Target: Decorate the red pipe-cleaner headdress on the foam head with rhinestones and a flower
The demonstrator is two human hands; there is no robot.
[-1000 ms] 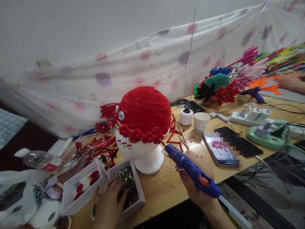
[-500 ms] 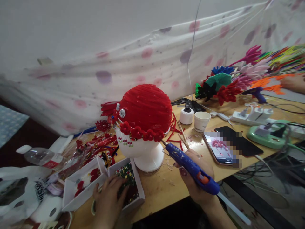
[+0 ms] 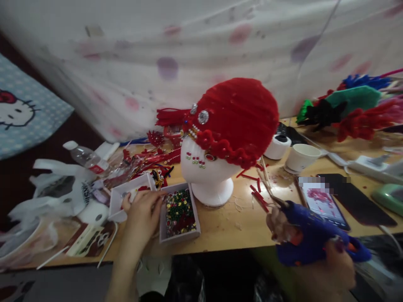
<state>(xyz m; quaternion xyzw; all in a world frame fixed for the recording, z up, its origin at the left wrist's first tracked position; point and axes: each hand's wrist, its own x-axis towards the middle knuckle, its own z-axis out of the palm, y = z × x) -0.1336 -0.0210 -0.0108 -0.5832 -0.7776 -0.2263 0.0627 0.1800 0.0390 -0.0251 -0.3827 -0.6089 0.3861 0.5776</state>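
Observation:
A white foam head [image 3: 210, 176] wears a red cap [image 3: 242, 117] trimmed with red flowers, pearls and silver ornaments. My right hand [image 3: 324, 260], at the lower right, is wrapped round a blue glue gun [image 3: 315, 230], its nozzle pointing up and left, apart from the foam head. My left hand [image 3: 143, 209] reaches over the edge between a box of beads [image 3: 181, 214] and a white box [image 3: 118, 199] of red pieces. Its fingers are bent and apart, and no item shows between them.
A plastic bottle [image 3: 88, 157] and white bags [image 3: 63, 188] lie at the left. Right of the foam head are a paper cup [image 3: 302, 157], a thread spool [image 3: 277, 147], two phones [image 3: 324, 201], a power strip [image 3: 371, 163] and craft flowers [image 3: 355, 100].
The camera view has shifted. My right hand has drawn the glue gun away from the cap's flowered rim and turned it. My left hand has moved from the bead box towards the white box.

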